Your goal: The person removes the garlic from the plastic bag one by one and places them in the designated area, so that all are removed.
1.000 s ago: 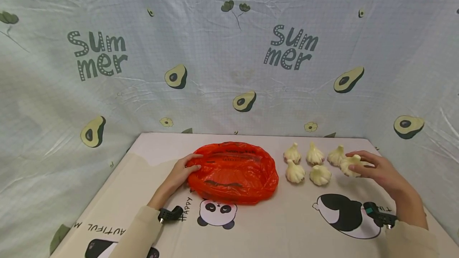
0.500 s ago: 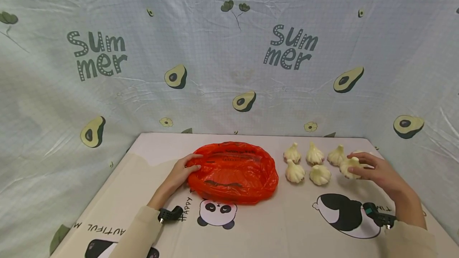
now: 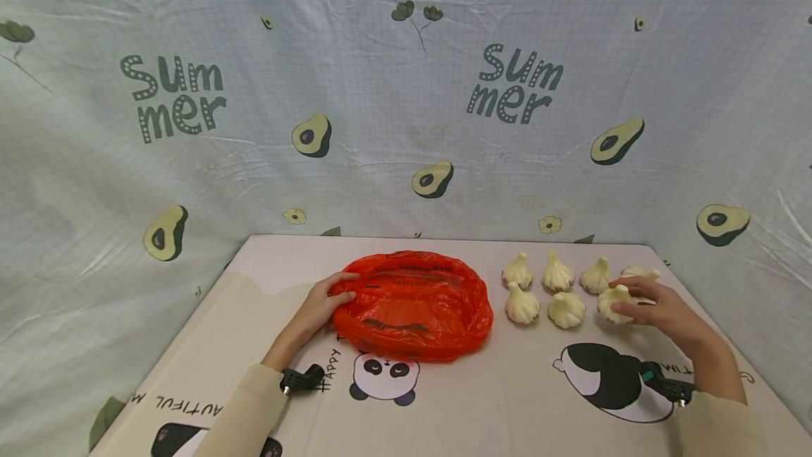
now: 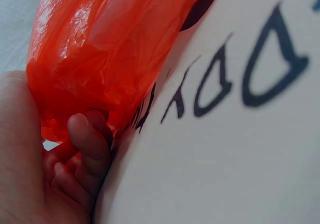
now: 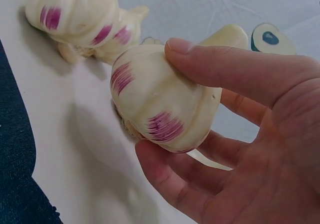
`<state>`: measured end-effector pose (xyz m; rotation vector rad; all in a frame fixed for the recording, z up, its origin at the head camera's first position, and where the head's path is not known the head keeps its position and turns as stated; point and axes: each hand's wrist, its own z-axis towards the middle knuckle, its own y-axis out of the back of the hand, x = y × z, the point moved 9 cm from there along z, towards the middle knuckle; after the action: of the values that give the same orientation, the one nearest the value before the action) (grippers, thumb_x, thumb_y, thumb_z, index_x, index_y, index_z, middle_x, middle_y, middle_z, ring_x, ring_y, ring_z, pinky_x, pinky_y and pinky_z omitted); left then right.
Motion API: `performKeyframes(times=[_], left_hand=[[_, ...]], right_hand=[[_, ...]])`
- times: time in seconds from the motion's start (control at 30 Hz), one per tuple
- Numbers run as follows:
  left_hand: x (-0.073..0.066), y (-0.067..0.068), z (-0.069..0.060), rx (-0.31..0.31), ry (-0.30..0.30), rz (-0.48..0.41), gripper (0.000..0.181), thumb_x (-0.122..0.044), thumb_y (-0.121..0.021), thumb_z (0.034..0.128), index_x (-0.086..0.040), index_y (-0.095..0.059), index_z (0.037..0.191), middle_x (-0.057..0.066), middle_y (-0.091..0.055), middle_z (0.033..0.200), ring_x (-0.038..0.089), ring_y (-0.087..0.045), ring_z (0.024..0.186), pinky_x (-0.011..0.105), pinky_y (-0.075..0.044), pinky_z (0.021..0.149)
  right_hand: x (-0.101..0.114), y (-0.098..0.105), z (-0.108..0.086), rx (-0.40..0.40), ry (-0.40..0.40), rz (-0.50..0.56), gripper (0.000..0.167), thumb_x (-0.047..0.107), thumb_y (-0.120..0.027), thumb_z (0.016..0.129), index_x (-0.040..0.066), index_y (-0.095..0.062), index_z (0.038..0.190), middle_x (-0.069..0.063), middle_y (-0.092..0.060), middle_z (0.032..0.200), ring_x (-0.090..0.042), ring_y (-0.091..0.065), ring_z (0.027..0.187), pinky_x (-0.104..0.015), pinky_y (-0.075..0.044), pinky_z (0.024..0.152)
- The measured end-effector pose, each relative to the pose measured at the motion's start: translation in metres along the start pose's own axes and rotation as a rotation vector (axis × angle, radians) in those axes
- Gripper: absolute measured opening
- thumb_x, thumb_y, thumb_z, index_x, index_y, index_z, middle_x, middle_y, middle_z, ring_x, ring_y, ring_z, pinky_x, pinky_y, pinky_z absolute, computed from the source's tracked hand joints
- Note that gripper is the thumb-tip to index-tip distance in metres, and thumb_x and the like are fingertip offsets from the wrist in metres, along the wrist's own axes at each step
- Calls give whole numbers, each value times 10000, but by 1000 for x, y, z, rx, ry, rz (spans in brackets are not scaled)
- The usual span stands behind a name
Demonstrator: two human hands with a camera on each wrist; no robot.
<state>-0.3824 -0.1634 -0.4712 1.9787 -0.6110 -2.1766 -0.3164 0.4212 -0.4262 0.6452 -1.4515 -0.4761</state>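
Observation:
A red plastic bag (image 3: 412, 305) with its mouth spread wide lies mid-table in the head view. At its left rim my left hand (image 3: 320, 305) grips the plastic; in the left wrist view, curled fingers (image 4: 90, 139) sit against the bag (image 4: 110, 49). Over on the right, my right hand (image 3: 666, 312) holds a garlic bulb (image 3: 614, 303) between thumb and fingers. Purple streaks mark that bulb (image 5: 165, 104) in the right wrist view. Several other garlic bulbs stand near it in two rows, among them a front one (image 3: 567, 310) and a back right one (image 3: 639, 273).
A pale tablecloth (image 3: 482, 407) printed with pandas and lettering covers the table. Behind and at the sides hangs a light curtain (image 3: 368, 90) with avocado prints. Dark wrist cameras (image 3: 303, 378) are strapped on both wrists.
My right hand has shifted slightly left and toward me with the garlic bulb, so the back right bulb shows. The left hand and the bag have stayed put.

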Motion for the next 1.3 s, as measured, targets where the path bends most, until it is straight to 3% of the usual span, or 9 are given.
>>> performKeyframes(times=[0.17, 0.27, 0.4, 0.47, 0.53, 0.63, 0.73, 0.87, 1.3], left_hand=[[0, 0, 0, 4, 4, -4, 421, -134, -586, 1012, -118, -582, 1433, 187, -479, 1572, 407, -487, 1414, 551, -467, 1147], [0, -1, 0, 8, 4, -7, 424, -135, -588, 1011, -122, -581, 1435, 183, -474, 1579, 406, -480, 1424, 549, -466, 1148], [-1, -1, 0, 6, 5, 0, 427, -138, -587, 1013, -123, -577, 1439, 185, -474, 1578, 410, -483, 1421, 550, -471, 1143], [-1, 0, 0, 1, 6, 8, 425, -140, -585, 1015, -120, -576, 1439, 190, -477, 1574, 415, -487, 1414, 552, -474, 1139], [-1, 0, 1, -2, 10, 12, 425, -143, -586, 1014, -124, -578, 1439, 186, -477, 1575, 412, -486, 1416, 549, -475, 1140], [0, 0, 1, -2, 16, 8, 424, -144, -588, 1013, -134, -580, 1437, 178, -474, 1581, 410, -481, 1425, 545, -481, 1134], [1, 0, 1, 1, 17, 3, 427, -146, -590, 1012, -142, -580, 1439, 172, -466, 1590, 410, -475, 1434, 538, -489, 1126], [2, 0, 1, 7, 12, 0, 432, -148, -590, 1011, -143, -577, 1443, 174, -458, 1596, 416, -469, 1439, 536, -497, 1116], [2, 0, 1, 6, 4, 1, 425, -142, -591, 1009, -140, -586, 1434, 176, -470, 1586, 414, -468, 1439, 545, -484, 1129]], right_hand=[[-1, -2, 0, 8, 1, 10, 571, 272, -675, 983, -38, -498, 1429, -171, -398, 1500, 125, -443, 1065, -239, -581, 790], [-2, -5, 1, 19, -16, 18, 594, 285, -673, 984, -46, -480, 1439, -269, -309, 1580, -112, -517, 1204, -251, -580, 791], [-5, -7, 1, 36, -47, 12, 646, 326, -657, 990, -51, -445, 1469, -338, -240, 1610, -463, -440, 1319, -274, -558, 784], [-5, -8, 1, 38, -55, 3, 658, 338, -654, 989, -49, -442, 1477, -345, -242, 1608, -422, -468, 1296, -272, -550, 779], [-6, -8, 0, 37, -56, 2, 656, 335, -660, 987, -49, -447, 1474, -341, -248, 1607, -243, -518, 1224, -265, -560, 777], [-6, -7, 0, 33, -52, 11, 648, 323, -675, 979, -54, -461, 1461, -340, -244, 1610, 28, -468, 1095, -259, -567, 768], [-7, -8, 0, 34, -51, 30, 649, 313, -685, 971, -64, -466, 1453, -346, -236, 1612, 133, -425, 1012, -263, -577, 764], [-8, -9, 0, 31, -53, 27, 654, 313, -682, 971, -72, -462, 1452, -350, -244, 1607, 115, -443, 1014, -264, -585, 760], [-8, -10, 1, 40, -61, 5, 668, 316, -678, 972, -80, -448, 1457, -366, -247, 1595, -291, -532, 1218, -281, -577, 761]])
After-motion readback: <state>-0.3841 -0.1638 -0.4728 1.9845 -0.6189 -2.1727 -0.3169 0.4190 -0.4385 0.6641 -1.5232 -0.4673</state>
